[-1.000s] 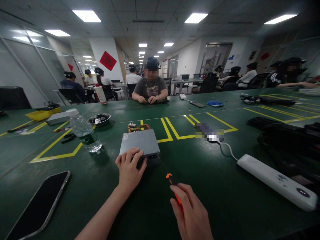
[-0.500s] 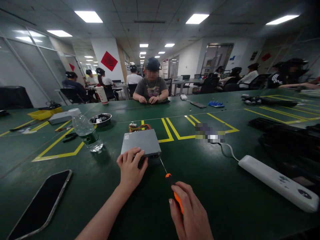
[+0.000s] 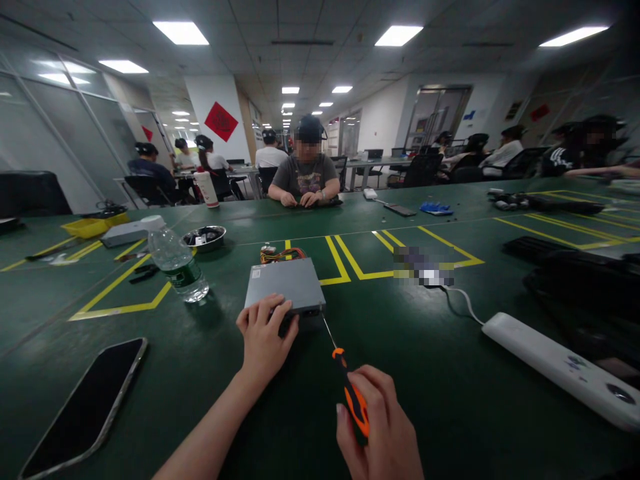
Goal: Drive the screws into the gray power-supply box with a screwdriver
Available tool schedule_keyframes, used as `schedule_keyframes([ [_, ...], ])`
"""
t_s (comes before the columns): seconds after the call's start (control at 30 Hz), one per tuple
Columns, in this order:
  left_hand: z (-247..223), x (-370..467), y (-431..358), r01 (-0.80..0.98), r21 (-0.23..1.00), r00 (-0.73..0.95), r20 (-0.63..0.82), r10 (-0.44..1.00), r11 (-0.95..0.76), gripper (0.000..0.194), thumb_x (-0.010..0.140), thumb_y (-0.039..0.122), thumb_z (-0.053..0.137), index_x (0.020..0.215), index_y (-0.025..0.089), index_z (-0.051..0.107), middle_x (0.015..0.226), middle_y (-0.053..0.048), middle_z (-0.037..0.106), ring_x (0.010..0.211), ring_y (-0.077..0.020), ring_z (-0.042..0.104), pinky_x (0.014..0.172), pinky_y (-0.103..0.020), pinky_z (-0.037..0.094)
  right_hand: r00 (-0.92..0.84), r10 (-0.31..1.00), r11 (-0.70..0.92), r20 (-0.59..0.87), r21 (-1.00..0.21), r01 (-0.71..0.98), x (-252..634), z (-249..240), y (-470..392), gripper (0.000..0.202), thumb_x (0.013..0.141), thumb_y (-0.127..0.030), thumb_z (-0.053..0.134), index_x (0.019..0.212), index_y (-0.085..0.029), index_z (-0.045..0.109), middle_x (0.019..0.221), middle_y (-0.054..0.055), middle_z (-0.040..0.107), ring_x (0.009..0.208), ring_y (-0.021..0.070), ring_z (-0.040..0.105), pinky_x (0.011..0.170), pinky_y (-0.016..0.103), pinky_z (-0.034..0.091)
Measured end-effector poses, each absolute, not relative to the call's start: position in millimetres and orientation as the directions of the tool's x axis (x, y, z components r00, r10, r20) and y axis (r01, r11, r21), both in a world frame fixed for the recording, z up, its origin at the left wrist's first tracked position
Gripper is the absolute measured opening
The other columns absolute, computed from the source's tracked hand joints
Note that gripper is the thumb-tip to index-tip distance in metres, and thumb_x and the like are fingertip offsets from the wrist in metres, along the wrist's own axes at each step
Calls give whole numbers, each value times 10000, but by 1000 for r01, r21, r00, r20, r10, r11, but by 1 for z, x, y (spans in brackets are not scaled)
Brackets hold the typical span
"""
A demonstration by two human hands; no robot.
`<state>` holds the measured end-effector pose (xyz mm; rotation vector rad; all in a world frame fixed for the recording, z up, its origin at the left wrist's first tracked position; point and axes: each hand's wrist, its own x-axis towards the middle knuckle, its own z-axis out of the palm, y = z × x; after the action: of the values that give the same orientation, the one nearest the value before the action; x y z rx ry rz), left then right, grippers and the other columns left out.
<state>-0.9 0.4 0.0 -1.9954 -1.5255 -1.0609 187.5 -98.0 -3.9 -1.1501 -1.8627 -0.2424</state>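
Note:
A grey metal computer power supply (image 3: 286,279) lies flat on the green table, its bundled coloured cables (image 3: 280,254) at the far side. My left hand (image 3: 266,327) grips its near left edge, fingers on the top and thumb against the front face. In my right hand (image 3: 383,420) is an orange and black screwdriver (image 3: 341,360), held by its handle between thumb and fingers. Its thin shaft points up and left, with the tip at the near right corner of the power supply. Whether the tip sits in a screw is too small to tell.
A water bottle (image 3: 180,267) and a metal bowl of small parts (image 3: 204,238) stand left of the power supply. Nearer lies a phone (image 3: 85,407). To the right are a white power strip (image 3: 555,367) and dark gear (image 3: 565,280). Another person (image 3: 305,177) sits opposite.
The screwdriver handle has turned a little in my right hand, showing a different side. My left hand stays on the power supply. The whole view has shifted slightly.

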Motion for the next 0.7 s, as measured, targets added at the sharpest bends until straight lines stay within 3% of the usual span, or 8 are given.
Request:
schedule_keyframes([
  [0.1, 0, -1, 1, 941, 120, 113, 770, 629, -316, 202, 797, 296, 571, 991, 245, 589, 1070, -58, 615, 1020, -237, 530, 849, -415, 293, -152, 566, 587, 810, -266, 765, 186, -8, -98, 240, 882, -149, 410, 1109, -116, 478, 1003, 143, 549, 869, 193, 622, 645, 262, 553],
  [0.23, -1, -2, 1, 942, 120, 112, 765, 634, -313, 213, 796, 295, 568, 1002, 241, 585, 1078, -63, 610, 1031, -241, 524, 854, -417, 290, -206, 524, 574, 827, -164, 802, 191, -9, -96, 183, 923, -160, 399, 1061, -147, 519, 990, 130, 581, 817, 177, 644, 604, 231, 547],
  [0.37, 0, -2, 0, 942, 114, 116, 769, 628, -314, 201, 800, 294, 563, 994, 243, 586, 1070, -63, 613, 1021, -237, 527, 848, -413, 288, -157, 598, 528, 786, -239, 815, 196, -6, -96, 241, 962, -305, 354, 1075, -160, 510, 851, 80, 609, 640, 152, 623, 516, 238, 528],
  [0.47, 1, -1, 0, 942, 119, 113, 769, 629, -314, 197, 802, 294, 561, 991, 244, 586, 1074, -63, 613, 1010, -236, 530, 845, -413, 287, -131, 581, 539, 803, -259, 801, 193, -3, -96, 239, 935, -295, 396, 1092, -139, 488, 957, 120, 582, 783, 189, 627, 595, 287, 548],
  [0.57, 0, -1, 0, 941, 131, 105, 765, 636, -313, 198, 796, 292, 565, 988, 247, 588, 1078, -62, 613, 1015, -239, 528, 851, -415, 284, -166, 518, 550, 839, -178, 816, 189, -2, -96, 193, 906, -169, 405, 1070, -125, 496, 1068, 157, 551, 933, 211, 606, 695, 316, 546],
  [0.7, 0, -1, 0, 938, 137, 102, 769, 631, -318, 204, 787, 291, 572, 986, 255, 593, 1079, -61, 616, 1014, -243, 530, 850, -416, 283, -223, 486, 516, 845, -72, 853, 191, -3, -94, 173, 917, -134, 404, 1029, -155, 534, 981, 115, 629, 849, 186, 636, 668, 297, 538],
])
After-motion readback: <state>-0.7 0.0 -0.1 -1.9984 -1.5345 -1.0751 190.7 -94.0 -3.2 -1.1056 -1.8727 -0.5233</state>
